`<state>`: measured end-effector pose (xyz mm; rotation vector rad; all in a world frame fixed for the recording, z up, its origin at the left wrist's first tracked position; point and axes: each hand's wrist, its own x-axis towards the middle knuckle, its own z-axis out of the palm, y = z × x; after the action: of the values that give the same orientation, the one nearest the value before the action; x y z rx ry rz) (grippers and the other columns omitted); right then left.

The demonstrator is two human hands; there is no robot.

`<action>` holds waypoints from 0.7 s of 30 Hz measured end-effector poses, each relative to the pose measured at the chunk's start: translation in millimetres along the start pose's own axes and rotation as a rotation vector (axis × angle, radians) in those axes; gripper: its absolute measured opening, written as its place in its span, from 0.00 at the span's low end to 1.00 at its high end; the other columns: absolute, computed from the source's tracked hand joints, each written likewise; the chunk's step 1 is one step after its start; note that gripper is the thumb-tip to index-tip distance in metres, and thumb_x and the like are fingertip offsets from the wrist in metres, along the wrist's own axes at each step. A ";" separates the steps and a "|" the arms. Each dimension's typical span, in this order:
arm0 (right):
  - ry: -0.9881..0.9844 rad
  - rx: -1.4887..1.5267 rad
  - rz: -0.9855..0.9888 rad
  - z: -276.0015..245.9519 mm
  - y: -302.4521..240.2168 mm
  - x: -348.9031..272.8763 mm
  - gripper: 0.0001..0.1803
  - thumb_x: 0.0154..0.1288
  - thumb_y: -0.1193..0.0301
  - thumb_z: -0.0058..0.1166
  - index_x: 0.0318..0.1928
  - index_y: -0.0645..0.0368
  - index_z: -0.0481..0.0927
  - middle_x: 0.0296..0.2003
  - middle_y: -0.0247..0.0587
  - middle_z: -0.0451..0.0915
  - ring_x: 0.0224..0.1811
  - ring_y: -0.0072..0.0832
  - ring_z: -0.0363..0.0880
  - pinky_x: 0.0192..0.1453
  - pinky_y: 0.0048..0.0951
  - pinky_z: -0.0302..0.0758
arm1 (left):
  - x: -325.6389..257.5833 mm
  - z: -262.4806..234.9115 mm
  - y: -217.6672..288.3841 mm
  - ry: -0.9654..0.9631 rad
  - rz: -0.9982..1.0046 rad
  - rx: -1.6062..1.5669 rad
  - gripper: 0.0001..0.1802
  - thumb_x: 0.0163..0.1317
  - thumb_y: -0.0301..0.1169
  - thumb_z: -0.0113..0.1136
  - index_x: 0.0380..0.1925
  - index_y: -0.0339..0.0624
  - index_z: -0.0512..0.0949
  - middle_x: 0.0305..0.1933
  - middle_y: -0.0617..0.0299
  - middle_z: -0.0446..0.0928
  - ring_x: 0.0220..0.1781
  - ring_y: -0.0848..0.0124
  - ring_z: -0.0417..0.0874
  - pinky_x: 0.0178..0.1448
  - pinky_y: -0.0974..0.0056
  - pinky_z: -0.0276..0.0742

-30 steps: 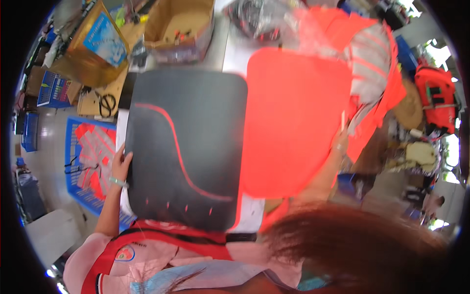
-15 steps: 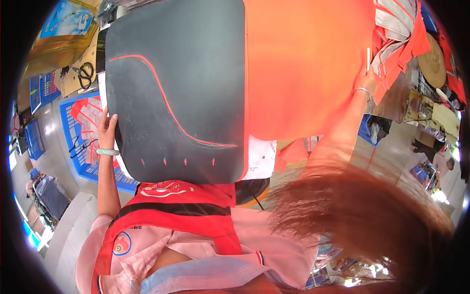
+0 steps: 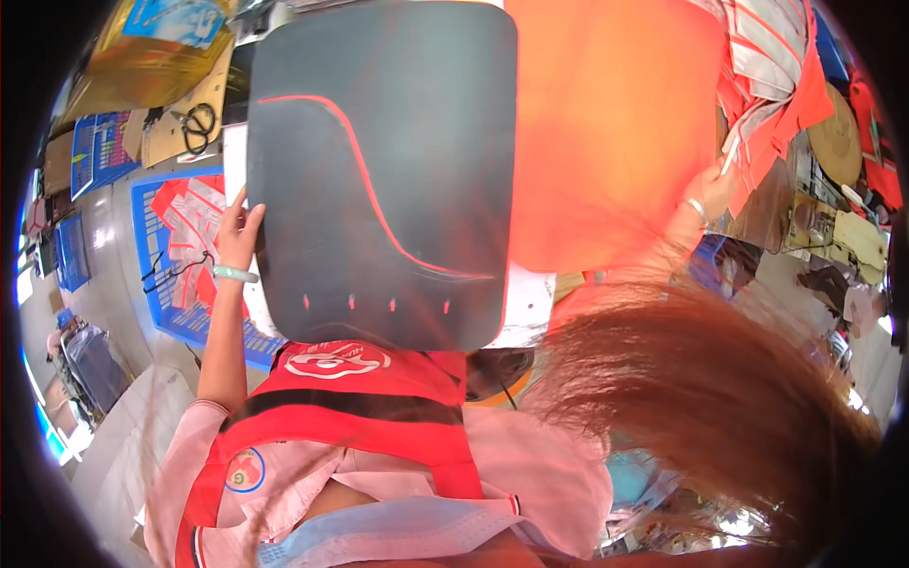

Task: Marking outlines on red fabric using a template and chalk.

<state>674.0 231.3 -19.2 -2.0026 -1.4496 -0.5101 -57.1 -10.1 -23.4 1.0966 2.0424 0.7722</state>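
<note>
A big dark grey panel (image 3: pixel 379 170) with a curved red line and several small slots fills the middle of the view. My left hand (image 3: pixel 239 235), with a pale green bracelet on its wrist, grips the panel's left edge. Beside it on the right is a large orange sheet (image 3: pixel 606 133). My right hand (image 3: pixel 708 194) holds that sheet at its right edge, with a bracelet on the wrist. Both panels are raised close in front of me and hide the surface behind them.
A blue crate (image 3: pixel 156 275) with red-and-white packets stands at the left. Scissors (image 3: pixel 197 123) lie on cardboard (image 3: pixel 175 137) at the upper left. Orange-and-grey striped cloth (image 3: pixel 776 66) is piled at the upper right. My hair (image 3: pixel 701 398) covers the lower right.
Both panels have come nearer and higher in the view, filling more of it. My hands keep their grip on the outer edges.
</note>
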 end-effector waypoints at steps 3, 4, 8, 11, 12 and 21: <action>-0.384 0.308 0.365 -44.0 -83.2 -65.5 0.19 0.66 0.57 0.46 0.36 0.61 0.80 0.24 0.51 0.78 0.28 0.40 0.79 0.31 0.38 0.71 | -16.3 17.8 57.7 0.124 0.191 0.351 0.28 0.56 0.39 0.64 0.57 0.46 0.72 0.26 0.64 0.66 0.29 0.73 0.67 0.35 0.68 0.66; -0.513 0.347 0.337 -65.8 -111.2 -95.9 0.19 0.66 0.57 0.46 0.35 0.62 0.79 0.24 0.50 0.78 0.27 0.38 0.78 0.30 0.37 0.71 | -15.1 21.2 68.3 0.110 0.218 0.358 0.27 0.56 0.39 0.63 0.56 0.46 0.72 0.26 0.62 0.66 0.29 0.72 0.67 0.35 0.68 0.66; -0.676 0.630 0.352 -128.8 -188.8 -204.1 0.16 0.66 0.62 0.48 0.37 0.63 0.79 0.29 0.48 0.79 0.31 0.38 0.78 0.34 0.36 0.71 | -10.0 17.4 76.4 0.093 0.233 0.347 0.31 0.54 0.40 0.64 0.59 0.47 0.70 0.29 0.58 0.70 0.31 0.68 0.70 0.39 0.65 0.69; -0.610 0.358 0.187 -172.5 -208.3 -243.4 0.13 0.65 0.69 0.48 0.44 0.63 0.78 0.35 0.48 0.79 0.38 0.41 0.77 0.41 0.35 0.72 | -10.9 15.7 77.8 0.075 0.226 0.249 0.32 0.53 0.38 0.66 0.60 0.50 0.69 0.26 0.68 0.68 0.25 0.80 0.66 0.31 0.74 0.68; -0.567 0.353 0.156 -175.0 -205.3 -256.8 0.14 0.65 0.71 0.47 0.47 0.63 0.77 0.36 0.49 0.78 0.39 0.42 0.76 0.43 0.35 0.72 | -9.2 14.4 72.7 0.060 0.224 0.247 0.32 0.53 0.38 0.66 0.60 0.50 0.69 0.25 0.69 0.68 0.25 0.81 0.66 0.31 0.74 0.68; -0.398 0.548 0.196 -172.7 -202.1 -282.7 0.17 0.64 0.76 0.45 0.52 0.66 0.74 0.40 0.52 0.79 0.41 0.43 0.78 0.47 0.34 0.72 | 3.6 10.8 70.5 -0.047 0.294 0.296 0.31 0.54 0.40 0.64 0.59 0.51 0.69 0.19 0.67 0.69 0.22 0.79 0.68 0.30 0.70 0.67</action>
<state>397.8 -41.3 -17.2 -1.8163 -1.3963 0.3600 -17.6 27.9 22.4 1.5928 2.0238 0.5861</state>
